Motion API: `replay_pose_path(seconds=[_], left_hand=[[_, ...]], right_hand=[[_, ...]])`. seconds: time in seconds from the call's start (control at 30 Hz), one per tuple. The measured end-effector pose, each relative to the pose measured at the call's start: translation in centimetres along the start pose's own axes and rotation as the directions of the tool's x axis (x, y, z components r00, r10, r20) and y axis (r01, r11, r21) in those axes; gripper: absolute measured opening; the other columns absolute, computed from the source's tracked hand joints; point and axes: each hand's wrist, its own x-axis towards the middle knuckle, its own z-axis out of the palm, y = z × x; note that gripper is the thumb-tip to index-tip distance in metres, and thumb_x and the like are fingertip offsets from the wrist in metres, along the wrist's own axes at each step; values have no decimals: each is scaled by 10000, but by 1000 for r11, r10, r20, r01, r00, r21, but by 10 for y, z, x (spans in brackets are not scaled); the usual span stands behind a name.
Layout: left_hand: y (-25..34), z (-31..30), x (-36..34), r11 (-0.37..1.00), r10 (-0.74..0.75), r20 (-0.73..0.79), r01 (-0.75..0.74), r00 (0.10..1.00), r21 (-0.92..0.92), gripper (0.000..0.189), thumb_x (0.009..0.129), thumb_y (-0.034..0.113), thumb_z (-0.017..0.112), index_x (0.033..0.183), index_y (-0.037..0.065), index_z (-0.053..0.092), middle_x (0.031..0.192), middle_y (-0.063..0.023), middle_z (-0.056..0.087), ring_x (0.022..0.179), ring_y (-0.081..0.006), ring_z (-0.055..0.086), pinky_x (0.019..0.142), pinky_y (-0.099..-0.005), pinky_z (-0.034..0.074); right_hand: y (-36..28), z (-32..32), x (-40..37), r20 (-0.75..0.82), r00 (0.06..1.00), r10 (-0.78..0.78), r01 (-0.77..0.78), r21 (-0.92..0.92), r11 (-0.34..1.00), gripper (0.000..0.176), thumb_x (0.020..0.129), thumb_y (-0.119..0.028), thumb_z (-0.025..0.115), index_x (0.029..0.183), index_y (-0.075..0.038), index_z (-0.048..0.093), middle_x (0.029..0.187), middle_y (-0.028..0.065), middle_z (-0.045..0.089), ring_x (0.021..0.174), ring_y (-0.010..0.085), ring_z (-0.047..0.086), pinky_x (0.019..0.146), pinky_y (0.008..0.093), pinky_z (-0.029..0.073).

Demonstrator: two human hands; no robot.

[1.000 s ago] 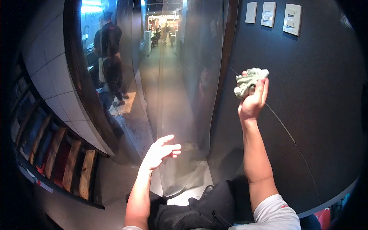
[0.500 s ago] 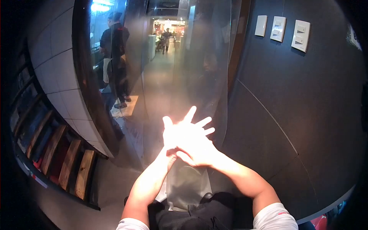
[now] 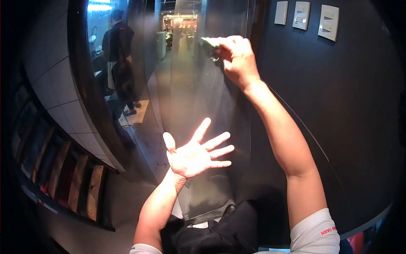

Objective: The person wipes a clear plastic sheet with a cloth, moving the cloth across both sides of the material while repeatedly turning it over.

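My left hand (image 3: 190, 156) is open, palm up and brightly lit, with its fingers spread and nothing on it. It is held in front of the hanging clear plastic curtain (image 3: 186, 89). Higher up to the right, my right hand (image 3: 241, 59) is reached out against the curtain, its fingers closed on a small crumpled whitish-green piece (image 3: 210, 42). The fingers partly cover this piece, and I cannot tell its kind.
A dark wall (image 3: 334, 110) with white switch plates (image 3: 328, 23) runs along the right. Wooden-slatted steps or shelving (image 3: 96, 186) stand at the lower left, beside a tiled wall (image 3: 53, 76). Behind the plastic, a person in dark clothes (image 3: 120, 46) stands facing away.
My right hand has left my left hand, where it lay across it, and moved up and right to the curtain. The left hand's spread palm now shows. The view has tilted slightly downward.
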Motion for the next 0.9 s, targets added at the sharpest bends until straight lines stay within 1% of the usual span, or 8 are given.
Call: replay_pose_path(seconds=[0.2,0.23,0.33,0.37,0.43,0.63,0.77,0.9], left_hand=[[5,-10,-19,869,165,-493,-362,854,-336,1193,786,998,221,1651,177,238,1631,-292,296,1519,-491,250,1148,-788,159],[2,-6,-13,969,186,-409,-98,893,227,1203,773,1002,267,1658,188,218,1652,-294,248,1513,-502,260,1155,-755,208],[3,-6,-15,990,57,-166,-33,984,139,1236,732,998,402,1664,218,178,1676,-310,146,1508,-539,229,1160,-727,255],[0,0,-15,992,57,-228,-30,972,119,1237,724,999,414,1666,233,172,1681,-300,143,1514,-539,213,1165,-729,243],[-4,-5,-16,1000,24,-170,-22,985,15,1229,721,985,453,1670,271,137,1693,-270,136,1531,-532,170,1177,-735,206],[-4,8,-9,999,-27,-40,28,999,36,1218,739,843,615,1672,319,35,1699,-286,57,1541,-550,102,1186,-760,123],[3,13,-13,999,37,-82,-38,996,-11,1176,751,702,685,1672,312,67,1702,-284,41,1540,-556,94,1177,-777,110],[11,-3,-29,970,133,-303,-61,944,235,1171,700,646,728,1663,254,192,1690,-290,124,1518,-559,178,1167,-757,196]], right_hand=[[-124,-7,-115,566,757,-326,11,489,872,302,714,-119,769,1014,-133,748,997,121,709,923,337,679,784,449,545],[-139,-17,-147,621,758,-200,-114,428,896,328,786,-142,757,1113,-138,742,1050,161,708,961,360,679,847,451,553],[-164,-40,-136,604,777,-180,-248,555,794,240,937,-200,641,1131,-89,729,1074,191,700,972,358,661,858,472,540],[-153,-45,-117,786,607,-119,-456,467,758,225,961,-215,632,1101,-64,724,1088,191,692,986,343,650,859,475,533],[-118,-29,-97,338,858,-386,238,404,883,166,757,-162,707,903,-86,681,916,93,662,921,297,648,756,441,514],[-23,-15,-4,-30,999,42,-43,-39,998,374,749,14,703,1091,-133,744,991,68,702,1015,310,600,894,390,502],[-61,-9,-60,233,936,-265,200,268,943,339,717,-22,723,1044,-106,747,984,81,714,959,324,635,878,425,494],[-136,-29,-143,646,719,-254,-179,525,832,362,828,-233,746,1154,-78,713,998,149,700,981,331,649,793,440,523]])
